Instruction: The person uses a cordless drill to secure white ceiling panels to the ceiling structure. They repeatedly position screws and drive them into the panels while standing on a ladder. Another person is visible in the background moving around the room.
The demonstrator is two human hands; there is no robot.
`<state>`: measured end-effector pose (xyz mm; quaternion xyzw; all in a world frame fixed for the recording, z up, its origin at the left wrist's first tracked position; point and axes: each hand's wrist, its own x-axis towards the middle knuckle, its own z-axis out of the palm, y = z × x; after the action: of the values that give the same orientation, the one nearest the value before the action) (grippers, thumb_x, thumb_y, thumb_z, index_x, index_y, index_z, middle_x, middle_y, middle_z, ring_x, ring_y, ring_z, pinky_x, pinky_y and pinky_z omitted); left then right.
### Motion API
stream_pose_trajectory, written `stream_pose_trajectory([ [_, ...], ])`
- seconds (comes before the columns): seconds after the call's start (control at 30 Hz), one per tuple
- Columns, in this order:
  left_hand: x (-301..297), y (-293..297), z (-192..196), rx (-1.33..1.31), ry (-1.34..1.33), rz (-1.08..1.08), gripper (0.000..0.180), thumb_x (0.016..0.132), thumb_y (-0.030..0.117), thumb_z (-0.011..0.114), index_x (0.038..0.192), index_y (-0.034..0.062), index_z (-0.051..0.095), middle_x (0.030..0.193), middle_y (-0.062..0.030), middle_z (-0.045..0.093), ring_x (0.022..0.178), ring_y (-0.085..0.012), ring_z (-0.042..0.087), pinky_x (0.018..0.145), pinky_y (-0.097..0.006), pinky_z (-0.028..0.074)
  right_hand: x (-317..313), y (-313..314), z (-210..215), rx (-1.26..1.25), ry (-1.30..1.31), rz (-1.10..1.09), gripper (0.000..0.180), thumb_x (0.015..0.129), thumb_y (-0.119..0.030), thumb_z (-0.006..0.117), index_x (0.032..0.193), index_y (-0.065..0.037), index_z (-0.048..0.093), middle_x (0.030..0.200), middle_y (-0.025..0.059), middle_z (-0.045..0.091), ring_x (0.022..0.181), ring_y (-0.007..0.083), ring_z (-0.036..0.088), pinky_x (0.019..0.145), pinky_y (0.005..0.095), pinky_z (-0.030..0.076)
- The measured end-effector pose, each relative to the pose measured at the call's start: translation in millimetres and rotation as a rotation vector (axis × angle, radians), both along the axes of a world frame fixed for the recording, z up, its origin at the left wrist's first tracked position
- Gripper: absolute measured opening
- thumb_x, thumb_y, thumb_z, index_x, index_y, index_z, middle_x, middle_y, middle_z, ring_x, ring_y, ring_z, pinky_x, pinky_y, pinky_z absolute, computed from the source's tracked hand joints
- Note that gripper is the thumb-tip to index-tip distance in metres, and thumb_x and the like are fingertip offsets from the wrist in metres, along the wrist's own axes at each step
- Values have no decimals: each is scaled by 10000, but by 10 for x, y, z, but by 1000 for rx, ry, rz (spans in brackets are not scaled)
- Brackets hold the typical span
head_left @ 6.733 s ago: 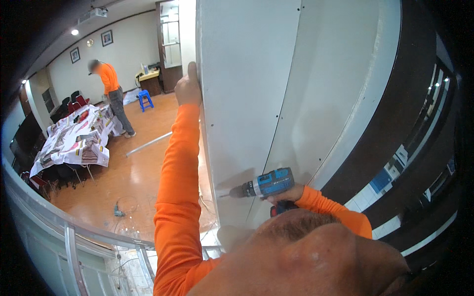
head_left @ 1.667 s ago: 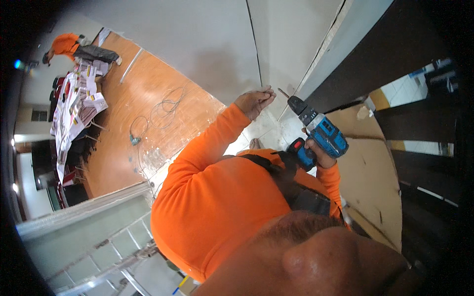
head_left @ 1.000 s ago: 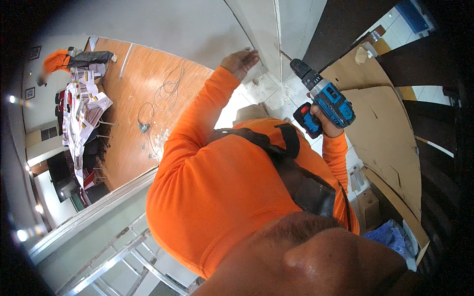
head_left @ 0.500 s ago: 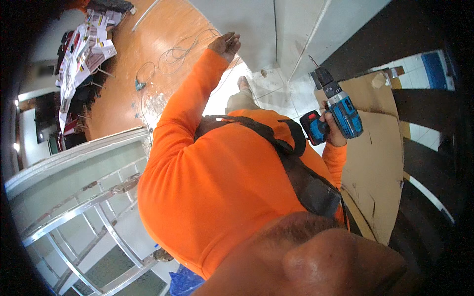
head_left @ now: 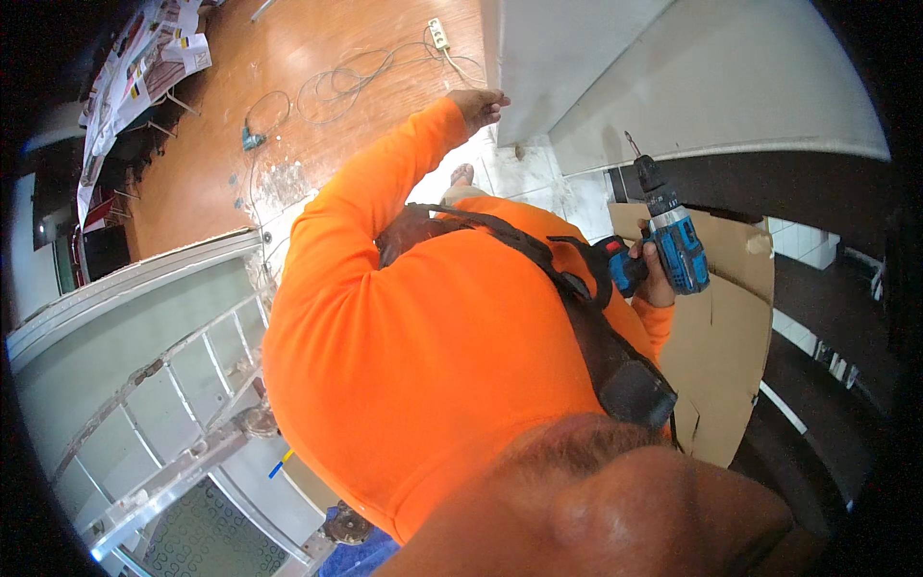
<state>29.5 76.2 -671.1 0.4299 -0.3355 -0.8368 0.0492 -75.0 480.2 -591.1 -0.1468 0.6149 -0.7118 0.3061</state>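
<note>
My right hand (head_left: 657, 276) is closed around the grip of a blue and black cordless drill (head_left: 680, 252). A thin bit in the drill's dark chuck points up and away from me. Stretched forward, my left hand (head_left: 479, 109) has its fingers drawn together in front of the pale wall panel (head_left: 538, 67). Whatever those fingers may hold is too small to make out. The hand appears close to the panel's left edge, but I cannot tell whether it touches.
An aluminium ladder (head_left: 183, 471) stands at the lower left. Brown cardboard (head_left: 726, 337) lies to the right. On the wooden floor (head_left: 260, 67) are a looped cable, a power strip (head_left: 437, 35) and a teal corded tool (head_left: 252, 139). A sheet-covered table (head_left: 144, 77) stands far left.
My left hand has shifted right in the view, toward the panel. The drill stays in my right hand, slightly lower in the view. The view has turned, and the power strip now shows.
</note>
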Motion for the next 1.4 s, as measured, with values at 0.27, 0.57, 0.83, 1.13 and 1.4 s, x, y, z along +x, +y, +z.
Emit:
stream_pose_trajectory([
  [0.27,374,18,-646,32,-196,18,181,943,227,581,1022,66,605,718,28,530,564,-65,429,510,-212,384,-20,-241,152,58,5,53,314,859,-148,677,1127,-4,599,881,81,663,752,144,594,749,315,487],
  [0.57,515,1471,-884,126,-232,249,170,943,99,523,1057,-4,593,840,-79,598,610,-130,518,617,-300,499,-613,136,-6,-136,-15,397,622,851,-347,695,1290,28,466,1032,115,629,770,140,618,723,289,518],
  [0.83,1120,3659,-1734,-518,-104,-534,319,919,218,539,1132,-20,559,1031,-137,616,929,-277,590,823,-372,473,-706,244,-191,-3,-58,671,543,850,-355,697,1197,24,523,955,109,629,681,125,565,653,270,454],
  [1.13,1422,4963,-1857,-539,238,-52,204,945,210,525,983,22,595,886,-149,631,819,-324,605,755,-421,467,-800,-25,-808,-16,-340,818,563,854,-299,705,1279,-29,455,1108,162,601,703,147,596,645,316,520],
  [1.4,1586,4614,-1572,-551,-144,-509,285,913,286,535,1083,64,591,1025,-159,639,971,-359,604,832,-437,470,-779,-284,-1416,-6,-531,862,608,863,-319,688,1315,-35,398,1105,150,592,715,173,607,652,340,525],
])
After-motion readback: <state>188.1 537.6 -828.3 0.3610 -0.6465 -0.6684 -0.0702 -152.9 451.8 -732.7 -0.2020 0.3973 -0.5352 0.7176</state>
